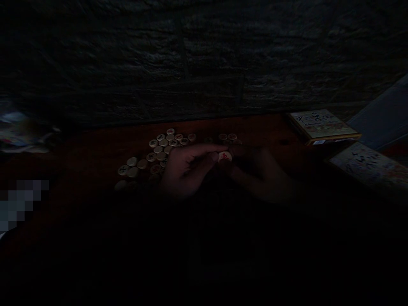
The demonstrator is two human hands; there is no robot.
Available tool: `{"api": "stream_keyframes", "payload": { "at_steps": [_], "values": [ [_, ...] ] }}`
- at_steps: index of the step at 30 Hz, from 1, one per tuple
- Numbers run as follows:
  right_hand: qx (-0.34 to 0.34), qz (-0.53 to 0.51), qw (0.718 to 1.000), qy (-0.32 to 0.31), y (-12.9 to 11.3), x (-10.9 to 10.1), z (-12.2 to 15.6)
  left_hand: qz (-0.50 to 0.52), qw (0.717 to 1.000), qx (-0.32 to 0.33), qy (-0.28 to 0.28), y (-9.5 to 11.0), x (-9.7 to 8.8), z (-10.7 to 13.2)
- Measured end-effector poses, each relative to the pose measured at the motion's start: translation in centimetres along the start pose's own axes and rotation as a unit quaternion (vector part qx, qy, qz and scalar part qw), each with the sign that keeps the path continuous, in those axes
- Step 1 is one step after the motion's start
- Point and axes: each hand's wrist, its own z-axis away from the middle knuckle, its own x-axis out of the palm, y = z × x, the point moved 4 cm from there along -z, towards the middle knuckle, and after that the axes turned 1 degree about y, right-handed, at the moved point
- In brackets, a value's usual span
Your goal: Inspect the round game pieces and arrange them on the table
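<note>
Between the fingertips of both hands is a round, pale Chinese chess piece (225, 157) with a red character on its face. My left hand (188, 170) pinches it from the left, thumb and forefinger at its edge. My right hand (259, 172) closes on it from the right; its fingers are dim in the shadow. Several more Chinese chess pieces (160, 149) lie loosely scattered left of my left hand, some with red or black characters, some blank side up. A few red-marked pieces (232, 136) sit just beyond my fingers.
A flat printed box (323, 123) lies at the back right of the wooden table (95, 148). Nearer stands a second printed panel (366, 165), perhaps its lid. A rough stone wall (204, 63) rises behind. Crumpled, blurred things (25, 131) are at the far left. The foreground is nearly black.
</note>
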Motion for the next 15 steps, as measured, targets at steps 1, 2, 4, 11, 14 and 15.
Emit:
{"api": "stream_keyframes", "payload": {
  "at_steps": [1, 2, 4, 11, 14, 15],
  "values": [
    [0.003, 0.004, 1.000, 0.002, 0.0, 0.0, 0.0, -0.004, 1.000, -0.001, -0.005, 0.1, 0.0, 0.1],
    [0.002, 0.006, 1.000, 0.004, 0.0, -0.1, 0.0, -0.008, 1.000, 0.001, -0.010, 0.2, 0.0, 0.2],
    [-0.008, 0.002, 1.000, 0.011, 0.0, -0.1, -0.1, -0.011, 1.000, 0.010, -0.024, 0.6, 0.1, 0.3],
    [0.010, -0.014, 0.999, 0.046, 0.3, -0.2, 0.1, -0.030, 0.999, 0.033, -0.020, 1.6, 0.6, 0.1],
    [0.025, -0.028, 0.998, 0.048, 0.4, -0.3, 0.2, -0.022, 0.999, 0.022, -0.007, 1.2, 0.6, 0.1],
    [0.021, -0.024, 0.998, 0.048, 0.3, -0.3, 0.2, -0.016, 1.000, 0.020, -0.001, 1.0, 0.5, 0.1]
  ]
}}
